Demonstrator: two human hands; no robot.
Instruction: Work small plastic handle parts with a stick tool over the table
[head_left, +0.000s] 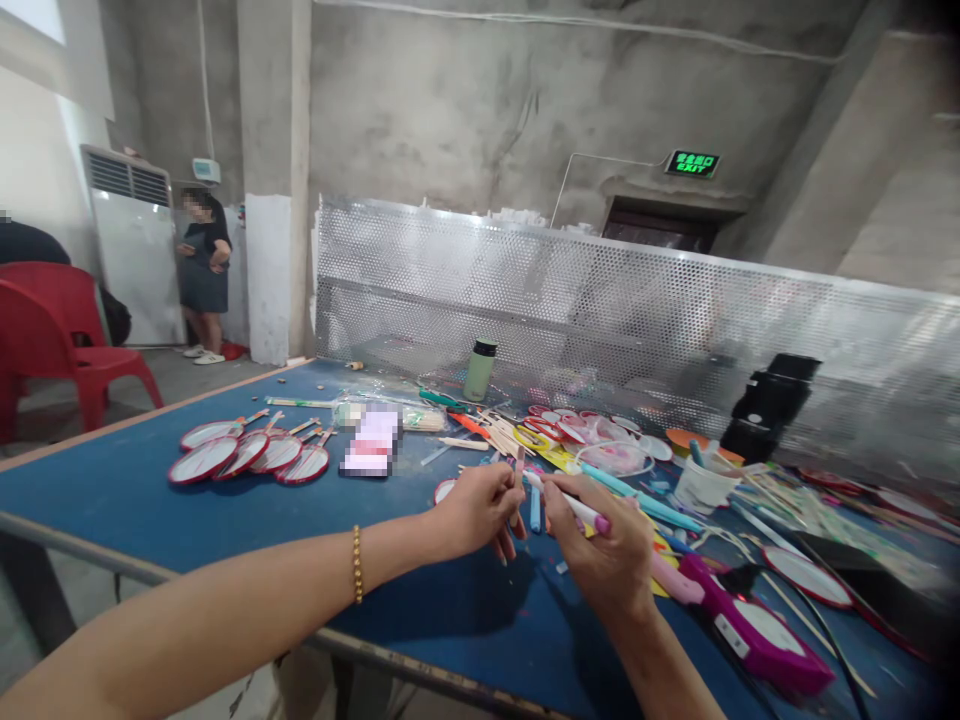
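Note:
Over the front middle of the blue table (247, 525), my left hand (480, 510) is closed on a flat, light-coloured stick (520, 458) that stands up from its fingers. A bead bracelet circles that wrist. Close beside it, my right hand (607, 550) grips a white pen-shaped tool (581, 512) with a purple end, its tip pointing at the stick. Whether tip and stick touch I cannot tell. Partly hidden behind my left hand is a white disc with a red rim (444, 490).
Several red-rimmed round fans (202, 460) lie at left, beside a phone (373, 440). A green bottle (480, 370) stands at the back. Sticks, a white cup (705, 485) and a purple device (757, 630) crowd the right. A person (206, 250) stands beyond the table.

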